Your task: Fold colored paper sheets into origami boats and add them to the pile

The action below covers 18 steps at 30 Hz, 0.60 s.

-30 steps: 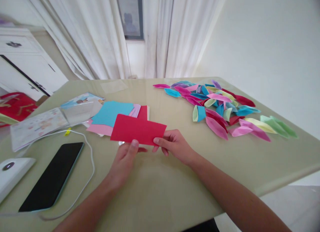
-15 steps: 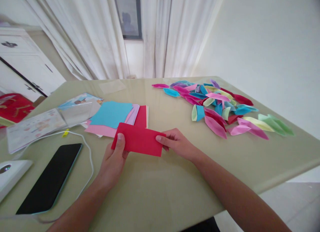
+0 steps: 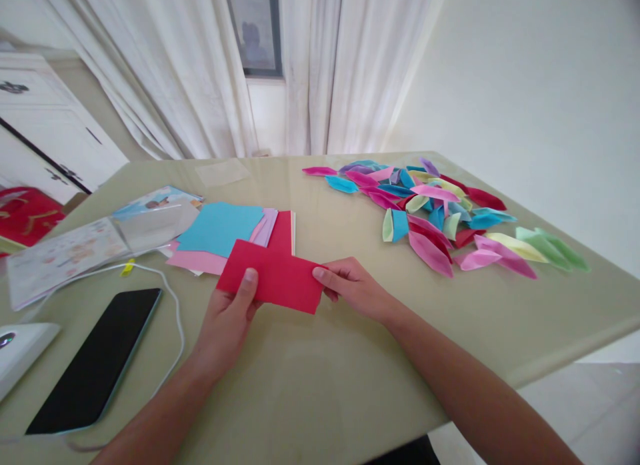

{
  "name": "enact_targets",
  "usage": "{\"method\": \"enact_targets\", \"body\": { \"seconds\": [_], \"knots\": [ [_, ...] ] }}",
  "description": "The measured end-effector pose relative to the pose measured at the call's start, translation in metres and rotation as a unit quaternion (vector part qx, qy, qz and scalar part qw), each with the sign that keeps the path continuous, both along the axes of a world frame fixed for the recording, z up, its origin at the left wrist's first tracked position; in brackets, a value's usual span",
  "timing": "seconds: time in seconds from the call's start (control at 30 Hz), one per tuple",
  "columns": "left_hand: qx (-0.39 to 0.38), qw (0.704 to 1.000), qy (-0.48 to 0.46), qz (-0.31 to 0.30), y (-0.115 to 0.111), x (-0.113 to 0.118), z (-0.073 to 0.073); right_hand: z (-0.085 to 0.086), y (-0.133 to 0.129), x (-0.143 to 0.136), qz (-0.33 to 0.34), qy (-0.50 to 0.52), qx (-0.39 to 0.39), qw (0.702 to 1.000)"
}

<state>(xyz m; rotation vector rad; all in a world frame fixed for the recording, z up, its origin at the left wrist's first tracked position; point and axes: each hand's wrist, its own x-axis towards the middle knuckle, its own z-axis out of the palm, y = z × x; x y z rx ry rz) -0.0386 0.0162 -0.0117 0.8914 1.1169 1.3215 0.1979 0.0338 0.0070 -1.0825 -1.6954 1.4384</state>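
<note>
One left grip [image 3: 229, 316] and one right grip [image 3: 354, 288] (thumbs uppermost), both clamped on red paper [image 3: 283, 279].

You can read no text, label, brand, number or sign anywhere in this view. The patterned packet [image 3: 67, 258] on the counter [image 3: 380, 371] to your left bears small printed motifs, and the blue-topped packet [image 3: 157, 199] behind it bears a picture; you cannot make out lettering on either. The gold-coloured marks on the red item [image 3: 37, 211] at the far left are too blurred for you to read. The yellow tag [image 3: 128, 267] by the white cable [image 3: 179, 311] is too small to tell.
</note>
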Motion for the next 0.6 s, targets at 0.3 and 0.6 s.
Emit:
{"method": "enact_targets", "body": {
  "seconds": [0.3,0.6],
  "knots": [
    [0.010,0.978,0.129,-0.163,-0.001,0.000,0.018,0.000,-0.002,-0.009,-0.018,0.077,-0.029,0.996],
    [0.025,0.982,0.114,-0.146,0.000,0.000,0.015,-0.003,0.000,-0.011,-0.058,0.107,-0.064,0.991]
  ]
}}
